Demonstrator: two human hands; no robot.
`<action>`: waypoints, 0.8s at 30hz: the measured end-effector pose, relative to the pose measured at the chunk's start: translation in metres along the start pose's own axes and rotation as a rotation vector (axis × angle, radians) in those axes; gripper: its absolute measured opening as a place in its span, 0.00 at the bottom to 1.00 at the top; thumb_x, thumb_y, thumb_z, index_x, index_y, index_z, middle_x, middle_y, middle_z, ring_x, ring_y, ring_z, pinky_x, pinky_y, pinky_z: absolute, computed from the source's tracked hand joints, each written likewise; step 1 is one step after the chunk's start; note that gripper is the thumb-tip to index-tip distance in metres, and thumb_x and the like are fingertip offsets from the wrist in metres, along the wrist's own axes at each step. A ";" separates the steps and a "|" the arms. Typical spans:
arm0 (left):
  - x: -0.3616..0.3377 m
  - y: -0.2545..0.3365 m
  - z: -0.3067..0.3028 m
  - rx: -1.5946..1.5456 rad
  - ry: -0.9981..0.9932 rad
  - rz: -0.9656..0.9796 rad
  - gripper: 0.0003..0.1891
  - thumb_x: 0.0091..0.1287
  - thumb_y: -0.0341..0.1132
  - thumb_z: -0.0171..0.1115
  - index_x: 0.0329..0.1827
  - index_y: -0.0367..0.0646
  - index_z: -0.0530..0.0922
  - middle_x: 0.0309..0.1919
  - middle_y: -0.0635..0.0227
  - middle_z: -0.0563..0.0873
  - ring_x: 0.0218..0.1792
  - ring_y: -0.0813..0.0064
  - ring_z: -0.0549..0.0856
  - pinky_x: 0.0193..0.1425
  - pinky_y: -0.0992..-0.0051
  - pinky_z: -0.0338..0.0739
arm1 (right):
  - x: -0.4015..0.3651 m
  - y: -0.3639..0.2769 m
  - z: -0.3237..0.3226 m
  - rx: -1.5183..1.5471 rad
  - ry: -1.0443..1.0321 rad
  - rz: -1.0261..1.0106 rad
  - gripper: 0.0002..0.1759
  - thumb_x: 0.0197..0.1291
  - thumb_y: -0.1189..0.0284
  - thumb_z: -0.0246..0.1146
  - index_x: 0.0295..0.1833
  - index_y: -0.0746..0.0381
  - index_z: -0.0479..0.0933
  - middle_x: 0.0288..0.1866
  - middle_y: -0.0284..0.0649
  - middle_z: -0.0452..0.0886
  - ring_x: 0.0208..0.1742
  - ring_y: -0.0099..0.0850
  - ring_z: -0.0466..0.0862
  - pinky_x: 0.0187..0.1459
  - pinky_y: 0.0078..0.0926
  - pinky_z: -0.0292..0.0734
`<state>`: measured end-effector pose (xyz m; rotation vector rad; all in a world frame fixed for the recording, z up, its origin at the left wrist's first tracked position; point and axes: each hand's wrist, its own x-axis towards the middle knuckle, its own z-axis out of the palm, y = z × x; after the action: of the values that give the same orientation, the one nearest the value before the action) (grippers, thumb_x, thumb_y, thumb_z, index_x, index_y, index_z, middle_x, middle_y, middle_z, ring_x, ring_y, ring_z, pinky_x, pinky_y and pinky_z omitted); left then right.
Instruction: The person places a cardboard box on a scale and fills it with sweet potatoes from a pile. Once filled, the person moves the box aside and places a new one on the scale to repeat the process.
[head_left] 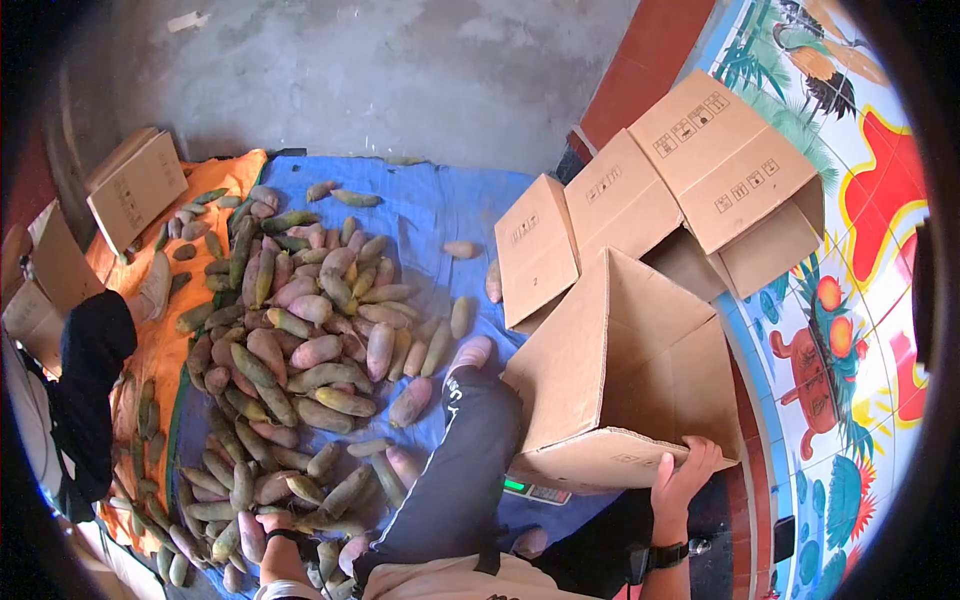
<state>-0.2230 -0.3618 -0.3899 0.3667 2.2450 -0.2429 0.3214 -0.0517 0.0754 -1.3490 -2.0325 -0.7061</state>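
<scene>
My right hand [688, 474] grips the front edge of an open cardboard box [555, 380], fingers over the flap and thumb on the outside. The box is tilted, its opening facing up and right, and its visible inside is bare. At the lower left, my left hand [276, 521] reaches into a big heap of green and pink radishes [300, 350]. Its fingers close at the upper end of a pink radish [252, 537]; they are small and partly hidden here. Under the box shows part of a scale [537, 492] with a lit green display.
More cardboard boxes [610, 195] stand behind mine, beside a painted tile wall [800, 390]. A blue tarp [420, 210] and an orange tarp [165, 350] cover the floor. Another person's dark-clad leg [95, 350] and more boxes [140, 190] are at left.
</scene>
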 end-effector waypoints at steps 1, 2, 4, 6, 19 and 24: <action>0.017 -0.009 0.008 0.078 -0.050 0.065 0.28 0.59 0.33 0.62 0.62 0.42 0.63 0.56 0.54 0.73 0.53 0.52 0.79 0.55 0.61 0.77 | 0.000 0.000 0.000 0.001 0.002 -0.001 0.21 0.64 0.57 0.52 0.47 0.67 0.68 0.43 0.50 0.70 0.47 0.48 0.69 0.52 0.47 0.62; 0.032 -0.016 0.014 0.144 -0.102 0.136 0.28 0.59 0.33 0.62 0.62 0.41 0.64 0.56 0.54 0.74 0.52 0.52 0.79 0.55 0.61 0.77 | 0.000 0.000 -0.001 -0.005 -0.006 0.003 0.22 0.64 0.57 0.51 0.47 0.67 0.69 0.43 0.50 0.70 0.47 0.48 0.69 0.52 0.47 0.62; 0.037 -0.025 0.016 0.158 -0.154 0.191 0.26 0.59 0.35 0.62 0.61 0.43 0.65 0.54 0.56 0.75 0.51 0.54 0.80 0.54 0.60 0.77 | -0.001 0.000 0.000 -0.007 -0.013 0.011 0.22 0.64 0.57 0.51 0.47 0.67 0.69 0.43 0.50 0.70 0.47 0.48 0.69 0.52 0.47 0.62; 0.015 -0.025 0.001 -0.049 -0.148 0.090 0.25 0.59 0.40 0.62 0.59 0.45 0.68 0.52 0.60 0.78 0.50 0.57 0.81 0.53 0.59 0.77 | -0.002 0.003 0.002 0.001 0.004 -0.008 0.22 0.64 0.56 0.51 0.47 0.67 0.69 0.43 0.50 0.70 0.47 0.48 0.69 0.52 0.47 0.62; -0.048 -0.039 -0.064 0.364 0.019 1.076 0.25 0.56 0.52 0.68 0.57 0.61 0.76 0.40 0.49 0.82 0.41 0.48 0.82 0.54 0.60 0.76 | -0.005 0.006 0.004 0.017 0.024 0.019 0.22 0.62 0.57 0.53 0.47 0.66 0.69 0.43 0.50 0.70 0.47 0.49 0.69 0.53 0.47 0.61; -0.099 0.027 -0.101 -0.789 -0.549 0.248 0.14 0.62 0.37 0.67 0.48 0.42 0.79 0.33 0.60 0.82 0.30 0.64 0.83 0.38 0.67 0.83 | -0.003 0.002 0.001 0.077 0.023 0.048 0.23 0.57 0.56 0.58 0.47 0.64 0.70 0.42 0.49 0.70 0.47 0.49 0.68 0.55 0.50 0.60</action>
<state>-0.2251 -0.3249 -0.2508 0.1179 1.5701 0.5952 0.3237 -0.0523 0.0727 -1.3358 -1.9819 -0.6133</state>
